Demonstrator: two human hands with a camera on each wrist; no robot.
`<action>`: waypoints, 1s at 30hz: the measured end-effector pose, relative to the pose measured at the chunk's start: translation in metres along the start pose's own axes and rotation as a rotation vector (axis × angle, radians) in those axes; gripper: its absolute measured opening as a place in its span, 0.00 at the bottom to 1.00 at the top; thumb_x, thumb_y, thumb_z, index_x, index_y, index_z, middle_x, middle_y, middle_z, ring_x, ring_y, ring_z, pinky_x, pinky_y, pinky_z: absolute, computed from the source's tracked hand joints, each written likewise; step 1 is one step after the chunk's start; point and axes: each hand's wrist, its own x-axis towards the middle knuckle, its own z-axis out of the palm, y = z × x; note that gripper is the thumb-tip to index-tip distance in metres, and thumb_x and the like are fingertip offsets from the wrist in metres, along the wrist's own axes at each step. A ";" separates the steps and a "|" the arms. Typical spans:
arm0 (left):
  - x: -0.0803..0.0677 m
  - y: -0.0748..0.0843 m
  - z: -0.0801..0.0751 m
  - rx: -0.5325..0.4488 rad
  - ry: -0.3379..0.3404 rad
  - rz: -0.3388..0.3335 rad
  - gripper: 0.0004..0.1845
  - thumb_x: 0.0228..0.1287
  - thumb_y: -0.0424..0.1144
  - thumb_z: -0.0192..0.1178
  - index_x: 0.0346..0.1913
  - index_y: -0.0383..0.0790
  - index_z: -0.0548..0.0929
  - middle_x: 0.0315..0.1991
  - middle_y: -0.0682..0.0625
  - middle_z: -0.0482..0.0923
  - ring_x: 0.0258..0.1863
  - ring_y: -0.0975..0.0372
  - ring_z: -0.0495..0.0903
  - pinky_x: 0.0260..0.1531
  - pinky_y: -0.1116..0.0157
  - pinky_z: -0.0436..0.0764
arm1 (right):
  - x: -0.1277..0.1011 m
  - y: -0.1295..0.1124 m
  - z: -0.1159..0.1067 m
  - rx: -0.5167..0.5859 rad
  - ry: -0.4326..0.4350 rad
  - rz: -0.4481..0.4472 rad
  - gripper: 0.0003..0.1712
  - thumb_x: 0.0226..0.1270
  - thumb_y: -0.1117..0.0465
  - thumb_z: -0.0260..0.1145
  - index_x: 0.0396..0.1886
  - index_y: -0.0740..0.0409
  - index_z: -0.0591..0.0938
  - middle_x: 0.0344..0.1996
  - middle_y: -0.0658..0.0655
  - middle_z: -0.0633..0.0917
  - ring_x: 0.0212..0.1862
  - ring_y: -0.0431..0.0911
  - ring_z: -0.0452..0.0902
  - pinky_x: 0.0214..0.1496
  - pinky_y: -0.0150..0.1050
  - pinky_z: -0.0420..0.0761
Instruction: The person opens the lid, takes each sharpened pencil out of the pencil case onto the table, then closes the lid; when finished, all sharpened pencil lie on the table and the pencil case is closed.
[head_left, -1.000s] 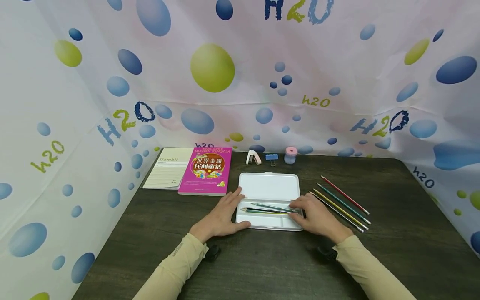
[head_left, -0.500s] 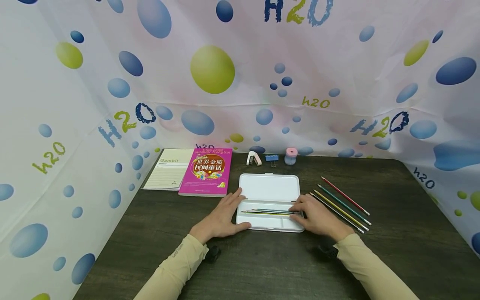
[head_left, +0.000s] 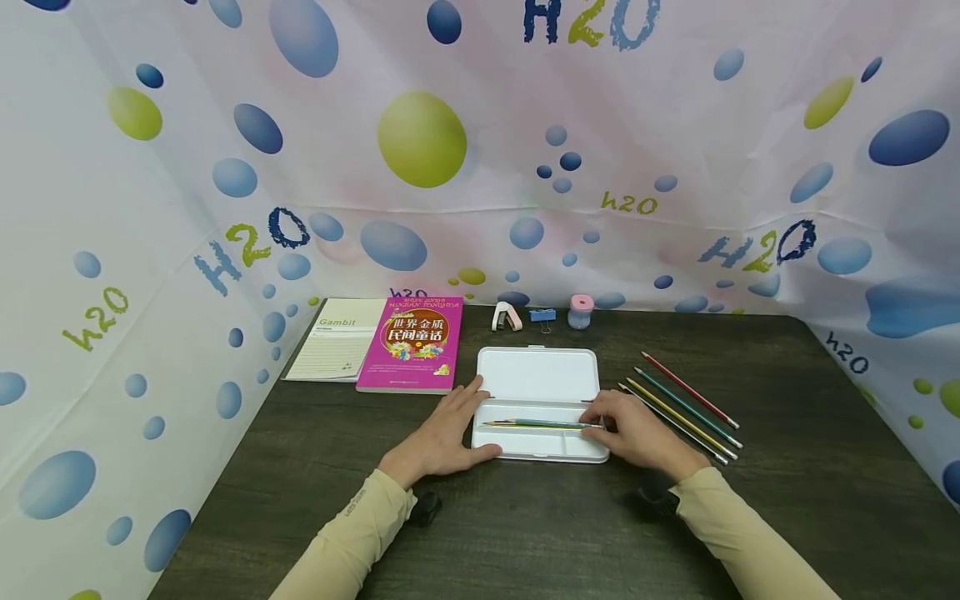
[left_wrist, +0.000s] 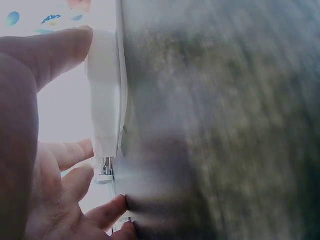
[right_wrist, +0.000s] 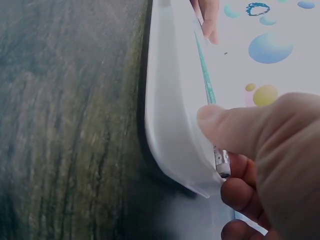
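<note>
Right grip (head_left: 633, 433): fingers pinch the butt ends of the pencils (head_left: 534, 424) in the open white pencil case (head_left: 537, 375), thumb on its right rim. Over the last second the fanned pencils have been drawn together into one tight line along the tray's upper compartment, so they now look settled. Left hand (head_left: 447, 433) lies flat, steadying the case's left end. Four loose pencils (head_left: 682, 406) wait toward the worktop's right edge.

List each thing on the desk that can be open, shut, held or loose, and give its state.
Pencil case: open, lid flat.
Pink book: closed.
Notebook: closed.
Pencils in case: held at one end by right hand.
Loose pencils: lying on table.
Left hand: steadying case.
</note>
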 end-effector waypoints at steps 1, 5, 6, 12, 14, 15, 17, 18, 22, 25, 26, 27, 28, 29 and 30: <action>0.000 0.000 0.000 0.001 -0.003 -0.002 0.49 0.61 0.64 0.63 0.76 0.39 0.59 0.80 0.45 0.43 0.77 0.44 0.46 0.75 0.48 0.47 | -0.001 0.001 0.000 0.010 0.001 0.003 0.05 0.64 0.61 0.72 0.40 0.49 0.88 0.33 0.41 0.80 0.32 0.35 0.71 0.32 0.33 0.76; 0.000 0.000 0.000 0.007 -0.010 -0.007 0.49 0.61 0.65 0.62 0.76 0.40 0.59 0.81 0.46 0.42 0.77 0.45 0.45 0.75 0.49 0.47 | -0.003 0.002 0.000 0.039 0.025 0.005 0.05 0.62 0.62 0.73 0.37 0.49 0.88 0.31 0.40 0.80 0.30 0.35 0.71 0.30 0.32 0.76; 0.000 0.000 0.000 0.008 -0.010 -0.008 0.50 0.61 0.66 0.62 0.76 0.40 0.58 0.81 0.46 0.42 0.77 0.45 0.45 0.75 0.49 0.47 | -0.003 0.002 0.000 0.041 0.036 0.004 0.05 0.62 0.62 0.74 0.36 0.48 0.88 0.30 0.40 0.79 0.30 0.35 0.71 0.30 0.32 0.76; 0.000 0.001 0.000 0.009 -0.003 -0.017 0.50 0.61 0.66 0.62 0.76 0.40 0.58 0.81 0.47 0.42 0.78 0.45 0.45 0.75 0.50 0.46 | -0.004 0.003 0.001 0.039 0.086 -0.006 0.07 0.60 0.62 0.75 0.35 0.45 0.86 0.29 0.39 0.78 0.30 0.36 0.71 0.31 0.32 0.76; 0.000 0.001 0.000 0.010 -0.001 -0.019 0.49 0.61 0.65 0.62 0.76 0.40 0.59 0.81 0.46 0.42 0.77 0.45 0.45 0.75 0.50 0.46 | -0.005 0.004 0.001 0.040 0.106 -0.003 0.07 0.60 0.63 0.75 0.35 0.46 0.86 0.30 0.39 0.79 0.32 0.36 0.72 0.32 0.33 0.77; 0.000 0.001 0.000 0.010 -0.001 -0.021 0.49 0.61 0.65 0.62 0.76 0.40 0.59 0.81 0.47 0.42 0.77 0.45 0.45 0.75 0.50 0.46 | -0.005 0.004 0.001 0.043 0.117 0.000 0.07 0.60 0.63 0.75 0.35 0.46 0.87 0.30 0.39 0.79 0.32 0.37 0.72 0.33 0.33 0.77; 0.000 0.000 0.001 0.009 -0.001 -0.022 0.49 0.61 0.65 0.62 0.76 0.41 0.59 0.81 0.47 0.42 0.77 0.45 0.45 0.75 0.49 0.47 | -0.007 0.005 0.001 0.045 0.146 0.003 0.06 0.60 0.63 0.75 0.35 0.47 0.88 0.31 0.39 0.81 0.33 0.36 0.73 0.34 0.34 0.78; 0.000 0.000 0.001 0.009 -0.001 -0.021 0.49 0.61 0.65 0.62 0.76 0.41 0.59 0.81 0.47 0.42 0.77 0.45 0.45 0.75 0.49 0.47 | -0.009 0.006 0.001 0.049 0.159 0.009 0.06 0.60 0.63 0.75 0.35 0.47 0.88 0.31 0.39 0.81 0.34 0.36 0.74 0.34 0.35 0.79; 0.001 0.000 0.001 0.008 -0.004 -0.018 0.49 0.61 0.65 0.62 0.76 0.41 0.58 0.81 0.47 0.41 0.77 0.45 0.45 0.75 0.50 0.46 | -0.015 0.010 0.001 0.063 0.201 0.049 0.06 0.61 0.62 0.75 0.36 0.47 0.88 0.32 0.39 0.82 0.35 0.36 0.75 0.35 0.36 0.79; 0.001 0.000 0.000 0.011 -0.009 -0.019 0.49 0.61 0.66 0.62 0.77 0.41 0.58 0.81 0.47 0.41 0.78 0.46 0.45 0.75 0.50 0.46 | -0.021 0.013 0.001 0.068 0.220 0.088 0.05 0.62 0.60 0.74 0.36 0.46 0.88 0.32 0.40 0.81 0.34 0.37 0.74 0.35 0.36 0.77; 0.001 0.000 0.000 0.011 -0.010 -0.021 0.49 0.61 0.66 0.62 0.77 0.42 0.58 0.81 0.48 0.41 0.78 0.46 0.45 0.75 0.50 0.46 | -0.023 0.014 0.001 0.066 0.226 0.099 0.04 0.63 0.60 0.74 0.36 0.46 0.88 0.31 0.40 0.81 0.34 0.37 0.74 0.35 0.36 0.77; 0.001 0.000 0.000 0.010 -0.012 -0.023 0.49 0.61 0.66 0.62 0.77 0.42 0.58 0.81 0.48 0.41 0.78 0.46 0.45 0.75 0.50 0.46 | -0.025 0.014 0.000 0.067 0.231 0.106 0.04 0.63 0.60 0.73 0.36 0.46 0.88 0.31 0.40 0.81 0.34 0.37 0.73 0.34 0.35 0.77; 0.001 0.000 0.000 0.011 -0.013 -0.023 0.49 0.61 0.66 0.62 0.77 0.42 0.58 0.81 0.48 0.41 0.78 0.46 0.45 0.76 0.50 0.46 | -0.028 0.015 -0.001 0.068 0.237 0.112 0.04 0.63 0.59 0.73 0.36 0.46 0.88 0.31 0.40 0.81 0.33 0.37 0.73 0.34 0.35 0.76; 0.001 0.000 0.000 0.015 -0.015 -0.022 0.50 0.61 0.67 0.61 0.77 0.42 0.58 0.81 0.48 0.40 0.78 0.47 0.45 0.76 0.51 0.46 | -0.030 0.015 -0.002 0.070 0.246 0.117 0.03 0.63 0.60 0.73 0.36 0.46 0.88 0.31 0.40 0.81 0.33 0.38 0.73 0.34 0.35 0.76; 0.001 0.000 0.000 0.012 -0.011 -0.017 0.50 0.61 0.66 0.61 0.77 0.41 0.58 0.81 0.47 0.41 0.78 0.46 0.45 0.76 0.50 0.46 | -0.032 0.016 -0.003 0.071 0.255 0.121 0.03 0.63 0.60 0.73 0.36 0.47 0.88 0.31 0.41 0.81 0.33 0.37 0.73 0.33 0.35 0.76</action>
